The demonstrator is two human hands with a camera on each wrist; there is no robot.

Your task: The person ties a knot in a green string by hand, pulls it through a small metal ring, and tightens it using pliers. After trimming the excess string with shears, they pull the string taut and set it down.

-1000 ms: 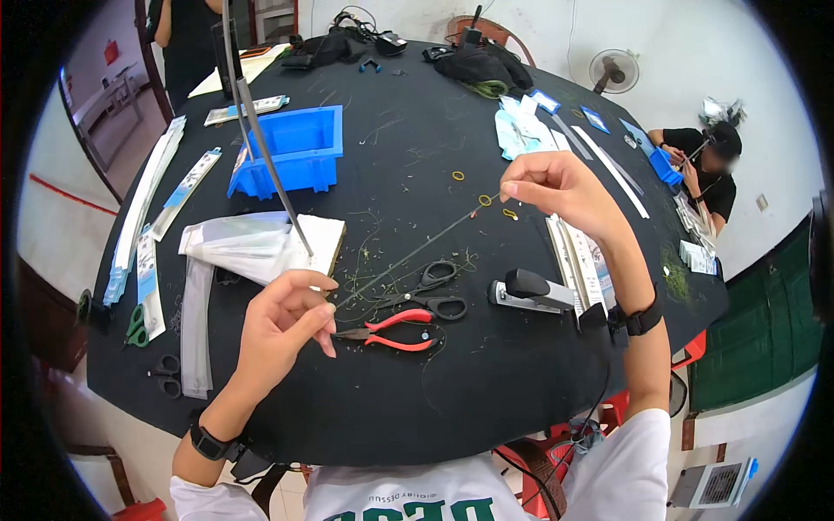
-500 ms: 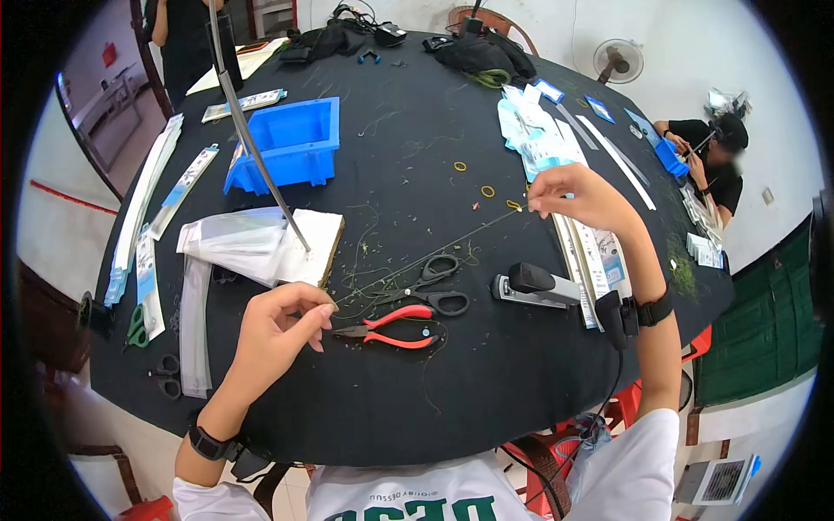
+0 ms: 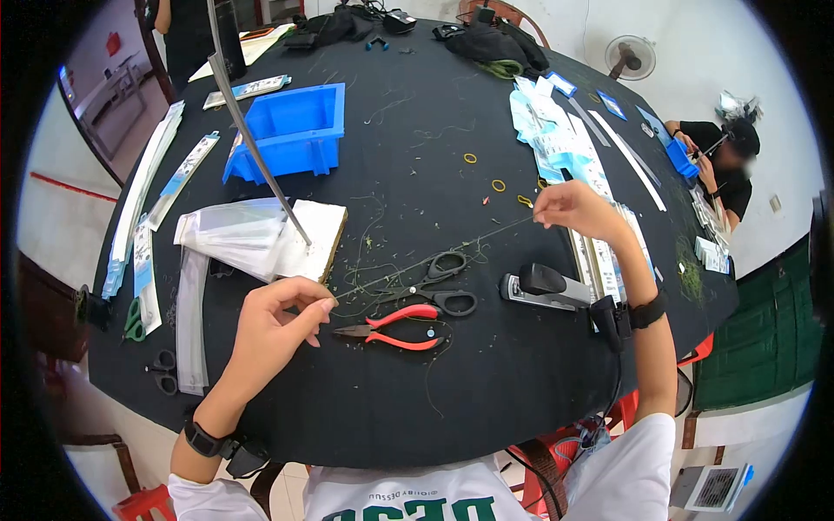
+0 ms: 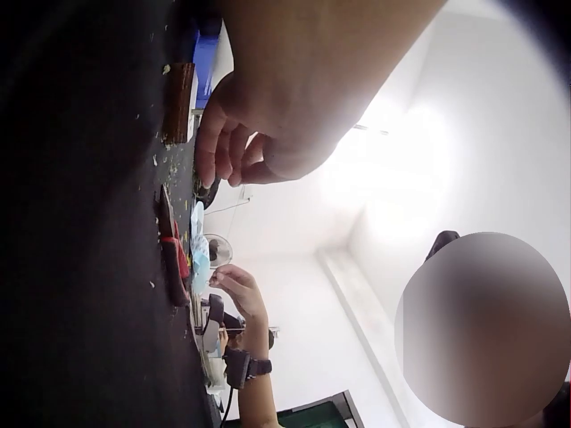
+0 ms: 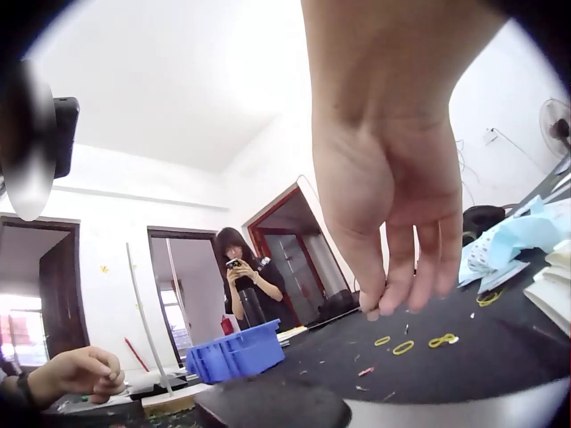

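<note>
In the head view my left hand (image 3: pixel 282 326) pinches one end of a thin, dark thread-like line (image 3: pixel 495 233) between thumb and forefinger. My right hand (image 3: pixel 578 213) pinches the other end, farther out and to the right. Between them the line stretches nearly straight, passing over black scissors (image 3: pixel 443 282). Red-handled pliers (image 3: pixel 400 328) lie just right of the left fingertips. Several yellow rubber bands (image 3: pixel 499 186) lie left of the right hand. The right wrist view shows the right fingertips close together above those bands.
A white block (image 3: pixel 314 227) with a slanted metal rod (image 3: pixel 261 161) stands beyond the left hand, near a blue bin (image 3: pixel 326 143). Clear plastic sleeves (image 3: pixel 230 230) lie alongside. At right are a stapler (image 3: pixel 547 286) and printed packaging strips (image 3: pixel 599 260). Another person (image 3: pixel 734 165) sits at the far right.
My right hand has moved right and toward me, lengthening the span between the hands. The line looks thinner than before. My left hand keeps its pinch in nearly the same place.
</note>
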